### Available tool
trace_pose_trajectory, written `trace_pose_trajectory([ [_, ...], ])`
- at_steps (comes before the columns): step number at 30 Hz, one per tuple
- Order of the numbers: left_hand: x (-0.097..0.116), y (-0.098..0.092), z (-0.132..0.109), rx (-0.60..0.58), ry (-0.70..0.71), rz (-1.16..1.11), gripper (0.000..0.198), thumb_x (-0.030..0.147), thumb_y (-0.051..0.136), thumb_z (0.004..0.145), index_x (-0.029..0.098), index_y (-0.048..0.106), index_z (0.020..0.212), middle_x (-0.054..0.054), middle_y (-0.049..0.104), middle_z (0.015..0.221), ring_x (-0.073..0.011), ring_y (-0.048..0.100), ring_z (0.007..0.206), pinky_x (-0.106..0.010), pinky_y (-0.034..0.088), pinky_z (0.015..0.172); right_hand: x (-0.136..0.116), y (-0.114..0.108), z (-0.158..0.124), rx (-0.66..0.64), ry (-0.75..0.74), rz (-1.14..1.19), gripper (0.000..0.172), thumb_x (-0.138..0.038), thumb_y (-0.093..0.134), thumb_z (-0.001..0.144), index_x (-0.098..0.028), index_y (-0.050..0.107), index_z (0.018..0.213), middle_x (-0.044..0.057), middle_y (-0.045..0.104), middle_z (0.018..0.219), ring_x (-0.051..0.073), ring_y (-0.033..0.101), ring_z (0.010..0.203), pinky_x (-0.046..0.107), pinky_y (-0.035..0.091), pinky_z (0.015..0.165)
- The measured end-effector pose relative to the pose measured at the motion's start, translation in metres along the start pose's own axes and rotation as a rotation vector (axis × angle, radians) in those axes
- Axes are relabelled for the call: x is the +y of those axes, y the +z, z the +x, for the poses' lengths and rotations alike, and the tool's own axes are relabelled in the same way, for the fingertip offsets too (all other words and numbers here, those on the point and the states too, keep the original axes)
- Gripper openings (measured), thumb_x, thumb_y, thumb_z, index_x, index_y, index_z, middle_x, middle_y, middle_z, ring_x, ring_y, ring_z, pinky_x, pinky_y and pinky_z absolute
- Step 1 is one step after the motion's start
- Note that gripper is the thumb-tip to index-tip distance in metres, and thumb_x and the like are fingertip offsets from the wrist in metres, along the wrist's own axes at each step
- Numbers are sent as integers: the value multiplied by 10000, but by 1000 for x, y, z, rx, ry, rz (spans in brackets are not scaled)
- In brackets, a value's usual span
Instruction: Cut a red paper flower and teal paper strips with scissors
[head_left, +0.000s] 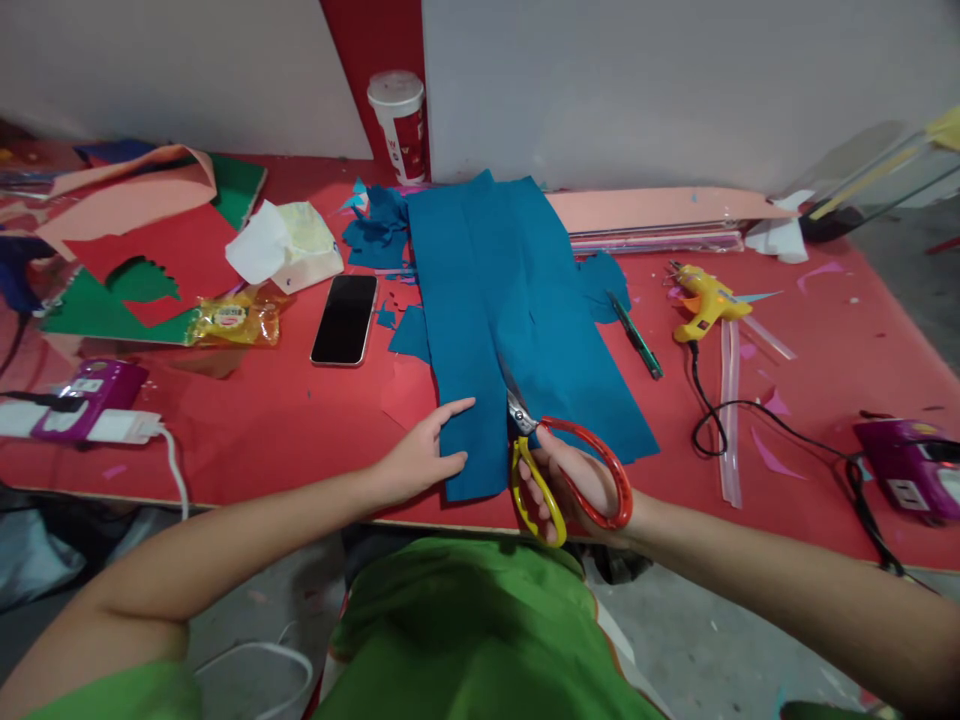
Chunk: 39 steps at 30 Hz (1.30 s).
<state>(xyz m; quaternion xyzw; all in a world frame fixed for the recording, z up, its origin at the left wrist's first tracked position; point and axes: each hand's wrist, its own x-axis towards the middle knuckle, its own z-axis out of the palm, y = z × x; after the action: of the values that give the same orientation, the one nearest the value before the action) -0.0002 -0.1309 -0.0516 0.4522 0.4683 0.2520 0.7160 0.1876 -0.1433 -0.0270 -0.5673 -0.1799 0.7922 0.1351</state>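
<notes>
A large blue craft sheet (540, 290), paper or felt, lies along the middle of the table with a long cut running up from its near edge. My right hand (574, 475) grips a pair of scissors (517, 412) with one red and one yellow handle loop; their blades sit partly open in the cut. At the near left strip of the sheet, my left hand (427, 450) holds the edge, thumb and a finger on top and the other fingers hidden beneath. Blue scraps (379, 230) lie by the sheet's far left side.
Left of the sheet is a phone (345, 320), with a yellow wrapper (236, 318) and coloured sheets (165, 250) beyond. A lidded cup (401, 125) stands at the back. To the right are a green pen (636, 336), a yellow glue gun (709, 300) with its cord, and a purple power block (911, 465).
</notes>
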Motion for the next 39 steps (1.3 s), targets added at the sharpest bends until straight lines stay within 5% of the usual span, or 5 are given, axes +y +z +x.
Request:
trace_pose_trajectory([
  [15, 11, 2, -2, 39, -58, -121, 604, 146, 511, 721, 191, 336, 1298, -90, 476, 1273, -154, 560, 911, -282, 470, 772, -1, 1, -4, 47, -40, -8, 480, -504, 257, 885, -166, 449, 605, -38, 413, 388, 74, 396, 276, 167, 346, 244],
  [23, 9, 1, -4, 62, -62, -19, 611, 171, 516, 725, 218, 349, 1310, -27, 582, 864, -97, 477, 623, -266, 428, 640, 3, -2, 1, 15, -130, 23, 484, -624, 393, 777, -176, 435, 599, -52, 409, 395, 60, 367, 269, 164, 332, 239],
  [30, 9, -2, -3, 50, -56, 14, 604, 178, 506, 731, 233, 346, 1312, -27, 561, 880, -93, 451, 622, -262, 416, 636, 2, -3, 0, -10, -165, 7, 471, -611, 396, 785, -182, 404, 590, -71, 383, 365, 46, 323, 231, 145, 263, 207],
  [39, 7, -1, -3, -31, -42, 81, 653, 174, 506, 743, 241, 277, 1351, 49, 416, 579, -83, 344, 519, -232, 329, 532, 9, -3, 3, -29, -244, 66, 498, -667, 448, 715, -184, 407, 596, -89, 376, 346, 39, 306, 219, 141, 273, 205],
])
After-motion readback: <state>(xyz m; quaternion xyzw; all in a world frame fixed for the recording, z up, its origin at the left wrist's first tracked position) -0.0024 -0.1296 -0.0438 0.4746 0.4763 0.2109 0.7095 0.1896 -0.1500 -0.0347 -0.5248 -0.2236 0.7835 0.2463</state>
